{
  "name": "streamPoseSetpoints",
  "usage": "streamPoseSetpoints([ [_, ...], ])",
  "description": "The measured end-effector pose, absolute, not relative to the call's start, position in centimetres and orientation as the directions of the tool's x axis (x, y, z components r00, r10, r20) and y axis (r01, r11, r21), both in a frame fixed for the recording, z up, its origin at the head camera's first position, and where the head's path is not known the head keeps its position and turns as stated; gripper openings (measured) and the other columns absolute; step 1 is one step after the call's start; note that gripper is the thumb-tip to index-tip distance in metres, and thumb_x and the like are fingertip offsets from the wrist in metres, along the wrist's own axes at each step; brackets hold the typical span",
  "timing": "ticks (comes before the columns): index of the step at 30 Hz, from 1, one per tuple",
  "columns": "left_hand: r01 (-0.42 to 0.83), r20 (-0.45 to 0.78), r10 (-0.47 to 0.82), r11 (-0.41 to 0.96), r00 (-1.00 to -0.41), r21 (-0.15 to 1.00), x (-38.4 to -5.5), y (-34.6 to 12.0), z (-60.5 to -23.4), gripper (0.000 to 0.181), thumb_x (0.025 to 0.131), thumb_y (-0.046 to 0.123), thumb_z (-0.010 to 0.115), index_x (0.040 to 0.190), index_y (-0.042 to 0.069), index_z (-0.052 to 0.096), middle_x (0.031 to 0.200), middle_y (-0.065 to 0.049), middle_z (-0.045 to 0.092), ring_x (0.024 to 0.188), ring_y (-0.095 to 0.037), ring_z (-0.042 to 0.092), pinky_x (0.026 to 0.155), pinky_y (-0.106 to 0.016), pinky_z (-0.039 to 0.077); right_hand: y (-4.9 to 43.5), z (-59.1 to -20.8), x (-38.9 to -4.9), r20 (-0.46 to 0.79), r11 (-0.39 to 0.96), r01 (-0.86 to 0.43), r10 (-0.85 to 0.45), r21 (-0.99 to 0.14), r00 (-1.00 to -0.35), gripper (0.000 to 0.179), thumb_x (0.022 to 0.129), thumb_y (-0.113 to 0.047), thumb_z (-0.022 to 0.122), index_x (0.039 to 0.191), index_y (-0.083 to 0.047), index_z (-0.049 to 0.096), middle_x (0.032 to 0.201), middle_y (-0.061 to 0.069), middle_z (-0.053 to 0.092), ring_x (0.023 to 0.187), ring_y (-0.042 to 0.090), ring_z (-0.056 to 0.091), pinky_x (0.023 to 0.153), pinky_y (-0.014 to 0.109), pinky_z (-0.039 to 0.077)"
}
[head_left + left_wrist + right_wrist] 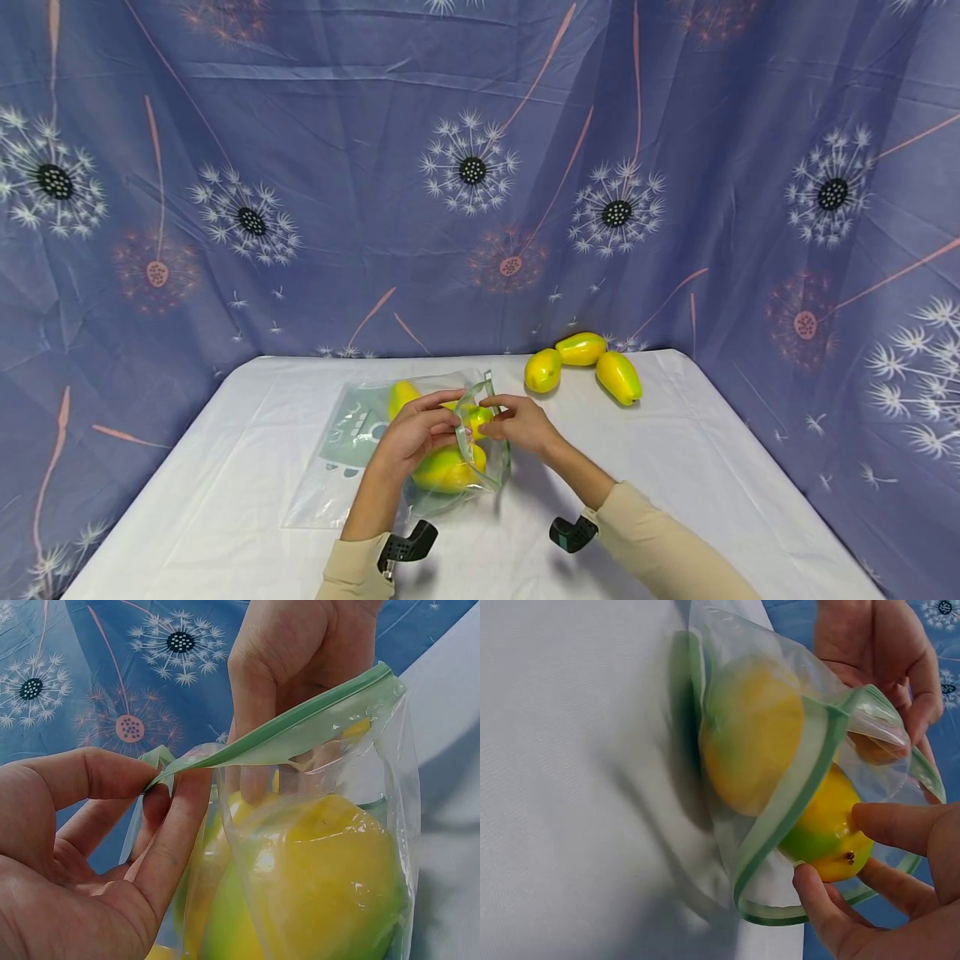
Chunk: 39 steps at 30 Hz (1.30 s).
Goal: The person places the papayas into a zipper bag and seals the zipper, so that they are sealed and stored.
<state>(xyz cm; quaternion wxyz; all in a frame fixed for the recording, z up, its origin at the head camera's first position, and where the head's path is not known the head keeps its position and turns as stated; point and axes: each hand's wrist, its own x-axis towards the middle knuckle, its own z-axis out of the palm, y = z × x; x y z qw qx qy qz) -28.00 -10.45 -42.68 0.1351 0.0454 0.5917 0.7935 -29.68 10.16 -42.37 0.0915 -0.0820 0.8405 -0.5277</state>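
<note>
A clear zip bag with a green-edged mouth lies on the table, its open end lifted toward the right. My left hand pinches the bag's green zip edge between thumb and fingers. At the mouth, my right hand holds a yellow-green papaya, fingertips around its stem end. That fruit sits partly inside the opening. Another papaya rests in the bag near the front, showing large through the plastic in the left wrist view. A further papaya lies deeper inside, toward the back.
Three more papayas, the left one, the back one and the right one, lie together at the table's back right. A white cloth covers the table. A blue dandelion-print curtain hangs behind and at both sides.
</note>
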Motion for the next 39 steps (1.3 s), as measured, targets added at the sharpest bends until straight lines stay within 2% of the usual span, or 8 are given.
streamPoseSetpoints([
  [9, -0.161, -0.088, 0.278, -0.251, -0.957, 0.954, -28.1, -10.5, -42.7, 0.05, 0.093, -0.002, 0.06, 0.143, -0.002, 0.054, 0.082, -0.001, 0.067, 0.07, -0.014, 0.065, 0.071, -0.027, 0.06, 9.7, -42.9, -29.6, -0.043, 0.459, -0.075, -0.241, -0.885, -0.969, 0.046, 0.084, -0.017, 0.08, 0.128, -0.01, 0.07, 0.094, 0.01, 0.074, 0.083, 0.035, 0.071, 0.076, 0.044, 0.06],
  [18, -0.156, -0.08, 0.281, -0.259, -0.956, 0.953, -28.1, -10.5, -42.7, 0.051, 0.093, -0.003, 0.06, 0.144, -0.002, 0.054, 0.088, -0.002, 0.071, 0.073, -0.014, 0.069, 0.072, -0.027, 0.061, 9.5, -43.6, -29.4, -0.035, 0.464, -0.08, -0.235, -0.882, -0.971, 0.046, 0.084, -0.016, 0.079, 0.128, -0.007, 0.07, 0.097, 0.012, 0.076, 0.079, 0.028, 0.072, 0.072, 0.04, 0.06],
  [26, -0.149, -0.07, 0.289, -0.259, -0.955, 0.954, -28.2, -10.6, -42.9, 0.051, 0.094, -0.003, 0.059, 0.144, -0.005, 0.051, 0.079, 0.001, 0.069, 0.07, -0.013, 0.068, 0.072, -0.026, 0.061, 9.6, -43.6, -29.4, -0.03, 0.46, -0.082, -0.232, -0.884, -0.972, 0.045, 0.083, -0.014, 0.079, 0.127, -0.007, 0.071, 0.098, 0.013, 0.076, 0.082, 0.028, 0.073, 0.07, 0.037, 0.061],
  [32, -0.148, -0.066, 0.3, -0.259, -0.952, 0.954, -28.2, -10.5, -42.8, 0.052, 0.094, -0.003, 0.059, 0.145, -0.006, 0.05, 0.075, 0.002, 0.068, 0.07, -0.013, 0.069, 0.072, -0.027, 0.061, 10.4, -42.9, -29.6, -0.003, 0.501, -0.113, -0.225, -0.858, -0.974, 0.044, 0.08, -0.011, 0.079, 0.124, -0.006, 0.073, 0.092, 0.012, 0.076, 0.074, 0.019, 0.069, 0.062, 0.028, 0.055],
  [35, -0.149, -0.071, 0.293, -0.256, -0.953, 0.955, -28.2, -10.5, -42.7, 0.051, 0.094, -0.002, 0.059, 0.145, -0.005, 0.051, 0.074, 0.002, 0.068, 0.069, -0.013, 0.068, 0.072, -0.027, 0.061, 11.0, -42.4, -29.6, 0.003, 0.498, -0.108, -0.208, -0.86, -0.978, 0.042, 0.08, -0.009, 0.08, 0.121, -0.005, 0.074, 0.09, 0.012, 0.076, 0.076, 0.024, 0.07, 0.065, 0.03, 0.057],
  [39, -0.153, -0.083, 0.27, -0.25, -0.959, 0.956, -28.2, -10.6, -42.8, 0.049, 0.094, -0.003, 0.059, 0.143, -0.004, 0.054, 0.074, 0.001, 0.068, 0.068, -0.014, 0.068, 0.071, -0.028, 0.061, 11.9, -41.5, -29.6, -0.007, 0.486, -0.08, -0.174, -0.87, -0.985, 0.041, 0.082, -0.011, 0.081, 0.121, -0.006, 0.073, 0.088, 0.008, 0.076, 0.085, 0.033, 0.072, 0.074, 0.04, 0.061],
])
